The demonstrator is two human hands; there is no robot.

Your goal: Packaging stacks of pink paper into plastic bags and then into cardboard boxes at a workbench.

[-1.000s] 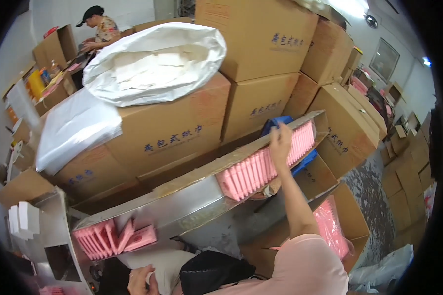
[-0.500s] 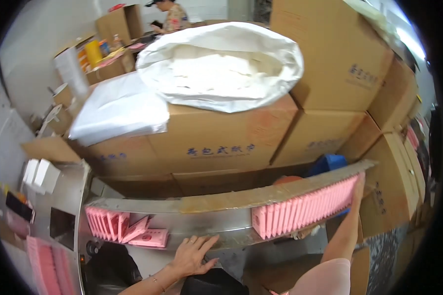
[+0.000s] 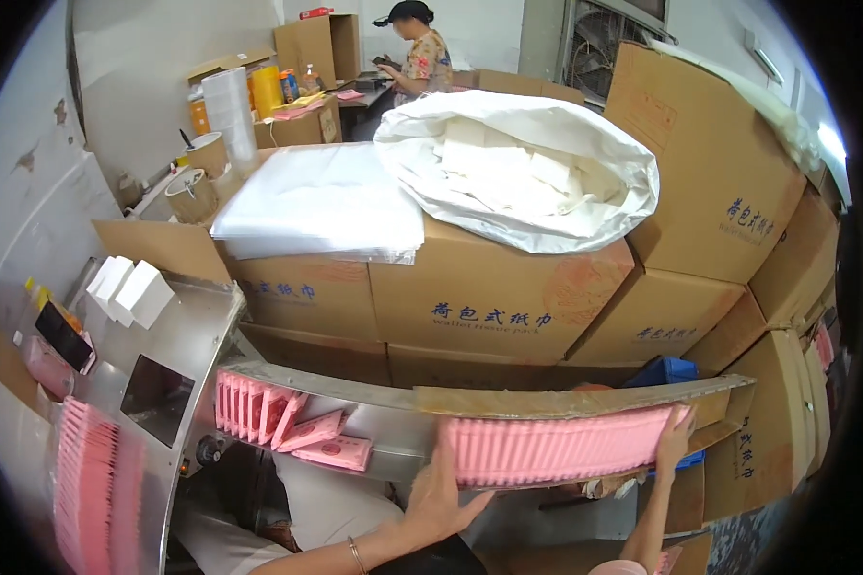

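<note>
A long row of pink tissue packs [image 3: 556, 450], standing on edge, fills the right part of a metal trough [image 3: 403, 467]. My left hand [image 3: 436, 498] presses the row's left end, thumb stretched out below, fingers partly hidden behind the packs. At the other end, my right hand [image 3: 676, 439] has its fingers closed around the last packs, so the row is squeezed between both hands. Further left in the trough, a shorter group of pink packs [image 3: 249, 407] leans together, with a loose pink pack [image 3: 331, 452] lying flat beside it.
Cardboard cartons [image 3: 489, 316] form a wall behind the trough, topped by clear plastic bags [image 3: 316, 206] and a white sack [image 3: 633, 192] of white tissues. A metal table [image 3: 177, 326] stands left, with more pink packs [image 3: 86, 479]. A person [image 3: 422, 57] stands far back.
My left hand has moved right from the trough's front edge to the row's left end. The row now sits further left, between both hands. The view has shifted too.
</note>
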